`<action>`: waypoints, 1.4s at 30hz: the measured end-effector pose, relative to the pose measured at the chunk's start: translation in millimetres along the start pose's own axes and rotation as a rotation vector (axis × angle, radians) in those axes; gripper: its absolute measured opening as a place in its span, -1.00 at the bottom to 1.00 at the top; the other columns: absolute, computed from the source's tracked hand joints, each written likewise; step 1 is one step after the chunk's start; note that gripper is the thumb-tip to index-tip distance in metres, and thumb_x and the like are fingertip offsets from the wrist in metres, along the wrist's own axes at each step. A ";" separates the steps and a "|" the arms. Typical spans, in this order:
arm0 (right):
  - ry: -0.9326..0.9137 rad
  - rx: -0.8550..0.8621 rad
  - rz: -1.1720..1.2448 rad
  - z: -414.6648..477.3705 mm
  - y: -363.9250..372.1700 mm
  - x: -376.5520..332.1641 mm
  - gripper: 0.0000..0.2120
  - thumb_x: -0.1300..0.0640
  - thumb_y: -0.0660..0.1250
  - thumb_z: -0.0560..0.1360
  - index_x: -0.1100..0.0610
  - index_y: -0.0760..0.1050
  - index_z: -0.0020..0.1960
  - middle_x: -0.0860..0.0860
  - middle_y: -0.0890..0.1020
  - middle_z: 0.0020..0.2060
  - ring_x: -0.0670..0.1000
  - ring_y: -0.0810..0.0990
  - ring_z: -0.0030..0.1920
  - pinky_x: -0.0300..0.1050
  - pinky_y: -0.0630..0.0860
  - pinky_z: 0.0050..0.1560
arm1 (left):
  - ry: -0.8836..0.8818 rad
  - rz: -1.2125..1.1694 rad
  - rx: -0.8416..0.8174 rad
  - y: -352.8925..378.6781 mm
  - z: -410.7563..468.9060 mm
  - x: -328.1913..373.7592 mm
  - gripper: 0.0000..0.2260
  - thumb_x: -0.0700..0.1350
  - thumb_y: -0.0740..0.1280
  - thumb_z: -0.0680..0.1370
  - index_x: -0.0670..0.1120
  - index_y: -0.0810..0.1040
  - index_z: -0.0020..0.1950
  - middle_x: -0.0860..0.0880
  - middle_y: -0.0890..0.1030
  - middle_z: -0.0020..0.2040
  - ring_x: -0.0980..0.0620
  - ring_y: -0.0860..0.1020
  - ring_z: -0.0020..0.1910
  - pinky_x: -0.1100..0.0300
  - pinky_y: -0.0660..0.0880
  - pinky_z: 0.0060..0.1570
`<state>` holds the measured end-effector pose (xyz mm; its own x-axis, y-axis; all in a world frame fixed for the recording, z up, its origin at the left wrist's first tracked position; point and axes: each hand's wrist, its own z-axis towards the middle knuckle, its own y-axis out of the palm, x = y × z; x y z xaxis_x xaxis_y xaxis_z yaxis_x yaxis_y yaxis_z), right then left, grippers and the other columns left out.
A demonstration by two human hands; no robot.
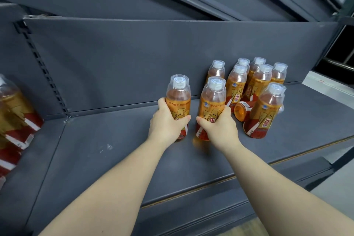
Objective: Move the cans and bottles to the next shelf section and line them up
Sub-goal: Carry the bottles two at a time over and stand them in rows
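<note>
Several orange drink bottles with clear caps stand on the grey shelf [107,140]. My left hand [166,122] grips one upright bottle [178,97] round its lower body. My right hand [218,126] grips a second bottle [211,99] just to its right; this bottle's base looks slightly blurred above the shelf. Behind them stands a group of upright bottles [258,80], and one more upright bottle [266,109] is at the right front. One bottle [242,110] lies on its side among them.
At the far left edge, in the neighbouring shelf section, more of the same bottles [13,113] show past a slotted upright post [44,69]. A grey back panel [153,53] closes the shelf behind. The shelf's front edge [210,180] runs diagonally below my arms.
</note>
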<state>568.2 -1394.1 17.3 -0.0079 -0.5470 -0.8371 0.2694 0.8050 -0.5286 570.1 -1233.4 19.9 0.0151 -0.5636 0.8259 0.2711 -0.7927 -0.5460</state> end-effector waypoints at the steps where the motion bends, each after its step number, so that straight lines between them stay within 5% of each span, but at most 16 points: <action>1: -0.007 -0.007 0.004 -5.7 -1.3 -1.0 -0.45 -0.09 0.52 0.44 -0.03 0.20 0.18 -0.06 0.50 0.11 0.09 0.56 0.19 0.05 0.55 0.18 | -0.001 0.004 0.008 -3.1 -6.9 0.3 -0.37 0.14 0.53 0.43 0.03 0.26 0.34 0.01 0.56 0.22 -0.07 0.54 0.20 0.02 0.52 0.12; 8: -0.073 -0.098 0.042 -57.7 -16.2 -3.1 -0.45 -0.08 0.51 0.46 0.03 0.25 0.25 -0.08 0.47 0.08 -0.03 0.46 0.04 -0.12 0.44 0.06 | -0.058 0.022 0.073 -25.4 -74.4 0.6 -0.36 0.14 0.51 0.45 0.03 0.23 0.36 0.02 0.52 0.24 -0.05 0.53 0.21 0.00 0.55 0.15; 21: -0.114 -0.276 0.054 -162.3 -24.7 -11.7 -0.47 -0.10 0.50 0.45 -0.02 0.22 0.18 -0.03 0.54 0.10 0.01 0.54 0.06 -0.06 0.53 0.05 | -0.136 0.053 0.153 -72.1 -197.6 -11.8 -0.35 0.12 0.50 0.47 0.02 0.22 0.40 0.03 0.51 0.23 -0.03 0.54 0.17 -0.02 0.55 0.16; 42: -0.242 -0.500 0.067 -362.2 81.5 -99.4 -0.45 -0.08 0.51 0.45 -0.04 0.23 0.24 -0.05 0.56 0.13 -0.01 0.58 0.08 -0.11 0.56 0.04 | -0.236 0.048 0.332 -263.4 -349.8 -130.4 -0.37 0.11 0.51 0.46 0.05 0.23 0.38 0.11 0.49 0.13 0.04 0.52 0.09 0.09 0.53 0.07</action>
<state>242.2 -1190.9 6.3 0.2306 -0.4808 -0.8460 -0.2280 0.8185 -0.5273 160.1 -1032.4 6.8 0.2456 -0.4990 0.8311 0.5597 -0.6270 -0.5419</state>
